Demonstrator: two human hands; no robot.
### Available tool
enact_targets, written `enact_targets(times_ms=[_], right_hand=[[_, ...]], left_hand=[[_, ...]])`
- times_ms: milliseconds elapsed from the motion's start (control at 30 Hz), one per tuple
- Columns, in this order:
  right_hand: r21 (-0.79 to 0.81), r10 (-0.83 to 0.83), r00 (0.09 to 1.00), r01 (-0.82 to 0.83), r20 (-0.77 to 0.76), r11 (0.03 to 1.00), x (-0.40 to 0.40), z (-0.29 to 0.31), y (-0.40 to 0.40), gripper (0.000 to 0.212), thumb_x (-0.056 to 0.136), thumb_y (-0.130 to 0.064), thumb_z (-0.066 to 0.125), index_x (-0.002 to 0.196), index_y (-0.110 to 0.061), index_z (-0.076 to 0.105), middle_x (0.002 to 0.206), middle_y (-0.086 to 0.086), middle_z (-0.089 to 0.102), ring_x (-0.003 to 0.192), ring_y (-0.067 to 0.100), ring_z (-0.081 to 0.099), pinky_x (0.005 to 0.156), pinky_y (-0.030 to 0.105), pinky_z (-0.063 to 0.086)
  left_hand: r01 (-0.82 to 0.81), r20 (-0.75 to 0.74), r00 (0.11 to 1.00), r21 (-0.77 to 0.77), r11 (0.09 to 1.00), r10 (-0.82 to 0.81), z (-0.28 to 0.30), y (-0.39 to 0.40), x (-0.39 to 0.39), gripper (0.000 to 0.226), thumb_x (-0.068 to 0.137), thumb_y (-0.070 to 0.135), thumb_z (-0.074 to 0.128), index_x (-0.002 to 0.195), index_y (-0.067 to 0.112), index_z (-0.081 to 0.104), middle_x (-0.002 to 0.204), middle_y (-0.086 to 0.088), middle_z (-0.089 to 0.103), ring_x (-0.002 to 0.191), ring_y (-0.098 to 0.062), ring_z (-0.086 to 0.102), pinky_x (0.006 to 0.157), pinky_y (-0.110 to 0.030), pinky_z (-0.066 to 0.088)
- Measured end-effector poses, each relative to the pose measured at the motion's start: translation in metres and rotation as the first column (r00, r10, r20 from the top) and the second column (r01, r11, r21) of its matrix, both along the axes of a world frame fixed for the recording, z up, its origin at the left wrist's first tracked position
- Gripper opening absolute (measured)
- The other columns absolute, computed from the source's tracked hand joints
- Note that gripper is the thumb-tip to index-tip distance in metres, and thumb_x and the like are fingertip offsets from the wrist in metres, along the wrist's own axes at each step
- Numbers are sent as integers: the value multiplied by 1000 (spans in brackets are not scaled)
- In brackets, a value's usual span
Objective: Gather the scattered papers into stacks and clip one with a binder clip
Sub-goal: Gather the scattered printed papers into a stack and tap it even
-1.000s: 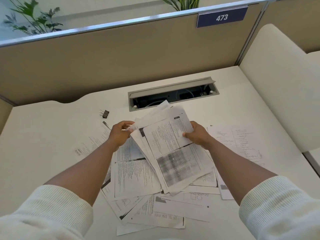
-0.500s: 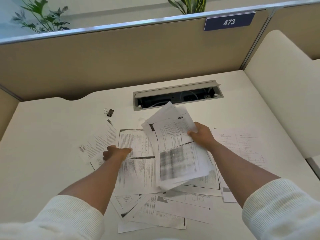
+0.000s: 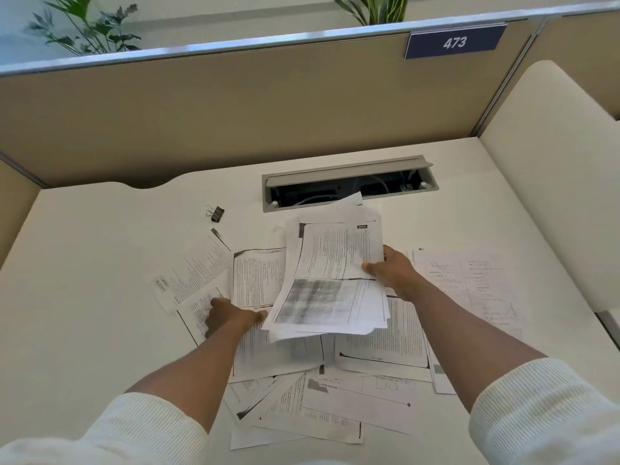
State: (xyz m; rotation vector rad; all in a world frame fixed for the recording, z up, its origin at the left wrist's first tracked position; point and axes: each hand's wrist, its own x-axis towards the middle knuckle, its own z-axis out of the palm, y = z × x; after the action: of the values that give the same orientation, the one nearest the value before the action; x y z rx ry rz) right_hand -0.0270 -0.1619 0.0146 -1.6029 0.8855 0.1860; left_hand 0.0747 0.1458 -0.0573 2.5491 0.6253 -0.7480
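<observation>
My right hand [image 3: 391, 271] grips a loose bundle of printed papers [image 3: 330, 286] by its right edge and holds it lifted above the desk. More printed sheets [image 3: 335, 401] lie scattered flat underneath and toward me. My left hand [image 3: 231, 318] rests fingers-down on the sheets at the left of the pile, near a slanted page [image 3: 194, 276]. A black binder clip [image 3: 216, 213] lies alone on the desk beyond the papers, to the left.
The white desk [image 3: 84, 297] ends at a tan partition [image 3: 235, 109] with a 473 sign [image 3: 454, 41]. An open cable tray [image 3: 349, 187] is cut into the desk just behind the bundle. A pale chair back [image 3: 553, 182] stands at the right.
My left hand let go of the bundle and dropped onto the sheets at the left. My right hand alone keeps the bundle, now straighter.
</observation>
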Motion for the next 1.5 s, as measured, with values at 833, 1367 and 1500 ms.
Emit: enact_targets(times_ms=[833,1367,1500], right_hand=[[227,-160,986,165,-42,960,5,-7,8,44,85,-11,72,125,-11,54,121,6,66,106,26,63,90,44,52],[-131,-127,992,126,-3,983,-20,-22,-8,31,90,-7,57,121,-13,55,109,5,61,93,22,58,74,28,48],[-146,-126,991,120,-37,982,-22,-30,-11,34,90,-11,58,124,-12,55,117,5,61,104,24,58,91,36,50]], left_hand=[[-116,-208,964,-888,445,-163,42,-40,23,35,98,17,60,133,20,61,129,-9,67,120,-31,62,100,-46,51],[212,178,967,-178,961,-180,10,-48,20,81,73,45,83,138,20,43,142,-10,40,133,-28,38,103,-43,41],[-34,132,991,32,999,30,5,-51,18,118,57,60,86,147,17,22,148,-14,24,140,-31,23,109,-54,33]])
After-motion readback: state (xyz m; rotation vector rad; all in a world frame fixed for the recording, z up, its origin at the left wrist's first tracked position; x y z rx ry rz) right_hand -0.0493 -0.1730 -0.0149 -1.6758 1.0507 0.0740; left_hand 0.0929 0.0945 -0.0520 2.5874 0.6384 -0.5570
